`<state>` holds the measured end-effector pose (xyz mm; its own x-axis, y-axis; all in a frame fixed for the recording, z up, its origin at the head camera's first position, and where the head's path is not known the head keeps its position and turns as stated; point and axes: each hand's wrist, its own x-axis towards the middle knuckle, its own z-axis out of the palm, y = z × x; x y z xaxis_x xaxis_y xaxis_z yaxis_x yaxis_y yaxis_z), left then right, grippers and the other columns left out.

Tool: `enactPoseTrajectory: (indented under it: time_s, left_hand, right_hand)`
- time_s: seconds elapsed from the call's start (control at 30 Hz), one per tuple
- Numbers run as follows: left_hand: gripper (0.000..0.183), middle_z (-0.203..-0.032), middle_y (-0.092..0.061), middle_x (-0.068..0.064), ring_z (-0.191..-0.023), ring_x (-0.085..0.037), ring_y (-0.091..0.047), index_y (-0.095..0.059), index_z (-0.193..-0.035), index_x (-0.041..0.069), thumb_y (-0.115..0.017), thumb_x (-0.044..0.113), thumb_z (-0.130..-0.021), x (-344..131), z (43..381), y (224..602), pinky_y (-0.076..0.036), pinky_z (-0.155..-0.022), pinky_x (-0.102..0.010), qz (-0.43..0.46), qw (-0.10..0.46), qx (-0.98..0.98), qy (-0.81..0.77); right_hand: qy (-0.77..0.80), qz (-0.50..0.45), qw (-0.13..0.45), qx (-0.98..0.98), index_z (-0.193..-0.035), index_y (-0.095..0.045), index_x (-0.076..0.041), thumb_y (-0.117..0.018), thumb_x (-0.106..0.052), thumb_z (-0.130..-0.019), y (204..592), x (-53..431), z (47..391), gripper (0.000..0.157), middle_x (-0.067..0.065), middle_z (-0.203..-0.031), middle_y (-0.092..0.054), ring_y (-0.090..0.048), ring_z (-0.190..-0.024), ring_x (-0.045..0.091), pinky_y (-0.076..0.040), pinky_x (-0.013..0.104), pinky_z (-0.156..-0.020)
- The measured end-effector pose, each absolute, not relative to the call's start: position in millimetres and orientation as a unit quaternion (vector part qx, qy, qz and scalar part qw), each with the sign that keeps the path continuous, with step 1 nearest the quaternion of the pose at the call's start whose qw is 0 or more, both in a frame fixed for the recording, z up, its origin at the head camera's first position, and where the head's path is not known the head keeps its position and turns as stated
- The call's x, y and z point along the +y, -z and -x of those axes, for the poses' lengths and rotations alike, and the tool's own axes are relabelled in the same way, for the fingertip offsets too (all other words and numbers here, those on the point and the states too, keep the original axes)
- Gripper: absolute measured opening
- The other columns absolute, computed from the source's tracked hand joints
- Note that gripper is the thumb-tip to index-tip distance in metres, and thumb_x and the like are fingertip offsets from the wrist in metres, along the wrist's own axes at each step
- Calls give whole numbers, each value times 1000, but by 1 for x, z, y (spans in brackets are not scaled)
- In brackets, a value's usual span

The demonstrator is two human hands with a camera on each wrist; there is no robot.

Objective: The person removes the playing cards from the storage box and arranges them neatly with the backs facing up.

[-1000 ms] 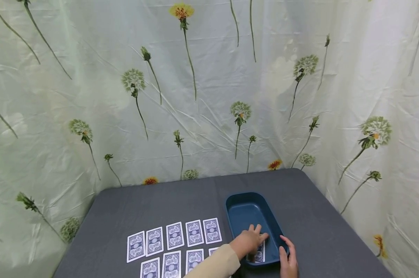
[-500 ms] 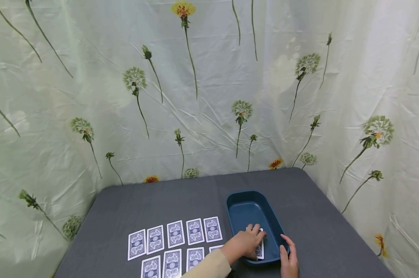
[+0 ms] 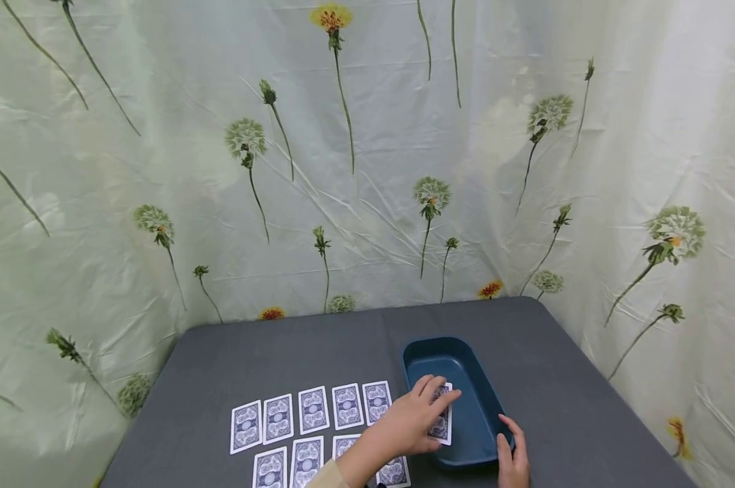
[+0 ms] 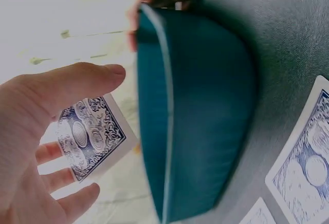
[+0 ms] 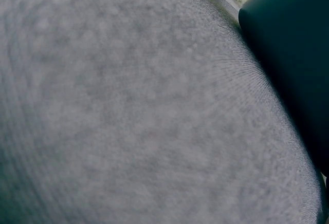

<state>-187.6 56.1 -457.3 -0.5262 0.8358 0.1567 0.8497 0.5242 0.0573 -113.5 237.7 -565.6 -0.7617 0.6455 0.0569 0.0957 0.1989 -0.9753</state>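
Observation:
My left hand (image 3: 407, 421) holds a playing card (image 3: 443, 428) by its edges, over the left side of a dark blue tray (image 3: 483, 403). The card's blue-patterned back shows, and in the left wrist view the card (image 4: 91, 136) sits between the thumb and the spread fingers. At the tray's near right corner, my right hand (image 3: 514, 455) grips the rim, thumb in front and fingers on the outer side. The right wrist view shows the tray's outer wall (image 5: 288, 44) but not the hand.
Several playing cards lie face down in two rows left of the tray, such as one in the far row (image 3: 313, 410) and one in the near row (image 3: 307, 462). A grey cloth (image 3: 282, 352) covers the table. A flowered curtain (image 3: 367, 224) hangs behind it.
My left hand has risen from the tray's bottom and shifted left, bringing the card up with it. The right hand keeps its hold on the tray's corner.

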Motion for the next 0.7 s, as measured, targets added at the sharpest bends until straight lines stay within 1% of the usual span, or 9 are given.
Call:
enactPoseTrajectory:
  time_s: [0.07, 0.17, 0.27, 0.3, 0.37, 0.43, 0.5, 0.6, 0.7]
  left_hand:
    - [84, -143, -29, -4, -129, -22, -33, -27, -141, 25, -73, 41, -73, 44, 182, 452, -47, -88, -24, 475, 49, -875, 80]
    - [84, -142, -29, -4, -129, -23, -33, -27, -141, 25, -74, 38, -72, 22, 175, 448, -48, -87, -27, 451, 48, -885, 104]
    - [85, -142, -30, -6, -129, -26, -33, -27, -141, 24, -74, 35, -71, -4, 170, 448, -49, -85, -32, 415, 46, -901, 121]
    - [86, -141, -31, -7, -128, -28, -33, -27, -141, 24, -75, 34, -69, -13, 168, 449, -49, -85, -34, 401, 45, -906, 128]
    - [88, -140, -32, -10, -128, -32, -34, -29, -140, 22, -76, 29, -66, -36, 164, 452, -50, -82, -39, 365, 44, -918, 151]
    - [89, -137, -36, -14, -125, -36, -36, -33, -138, 16, -78, 24, -61, -60, 161, 458, -51, -78, -43, 330, 61, -924, 181]
    - [90, -134, -38, -18, -122, -41, -37, -37, -136, 11, -80, 18, -57, -85, 158, 465, -49, -79, -48, 287, 72, -932, 211]
    - [91, -128, -41, -23, -119, -46, -37, -40, -131, 3, -81, 9, -50, -122, 156, 476, -47, -80, -53, 223, 77, -943, 235]
    - [92, -125, -40, -26, -118, -50, -32, -40, -127, -1, -81, 1, -45, -158, 158, 485, -42, -83, -60, 159, 15, -956, 245]
  right_hand:
    - [-579, 254, 236, -738, -129, -43, -8, -35, -26, -97, 565, 239, 113, 37, -36, -111, -28, -27, -100, -11, -21, 16, -84]
    - [-569, 256, 242, -743, -126, -45, -12, -37, -24, -97, 566, 240, 112, 33, -33, -108, -30, -36, -73, -13, -31, 16, -68]
    - [-558, 247, 258, -749, -124, -46, -12, -38, -21, -97, 567, 241, 111, 30, -33, -105, -30, -26, -54, -7, -27, 18, -52]
    - [-558, 244, 264, -748, -124, -46, -11, -38, -20, -97, 567, 241, 111, 30, -33, -105, -31, -27, -54, -7, -28, 18, -52]
    - [-560, 234, 274, -746, -125, -45, -8, -38, -20, -97, 568, 240, 110, 31, -35, -106, -30, -34, -71, -15, -29, 12, -64]
    - [-562, 232, 282, -742, -125, -45, -6, -39, -20, -96, 568, 239, 109, 32, -36, -106, -31, -34, -86, -20, -27, 7, -73]
    - [-564, 238, 286, -737, -125, -46, -7, -39, -21, -96, 568, 238, 108, 33, -38, -106, -31, -25, -103, -22, -19, 3, -81]
    - [-565, 249, 277, -736, -126, -46, -9, -39, -24, -97, 566, 238, 108, 34, -38, -108, -30, -24, -103, -22, -20, 5, -84]
    - [-559, 259, 262, -743, -127, -45, -10, -38, -26, -97, 564, 240, 110, 35, -36, -108, -29, -33, -86, -16, -25, 13, -78]
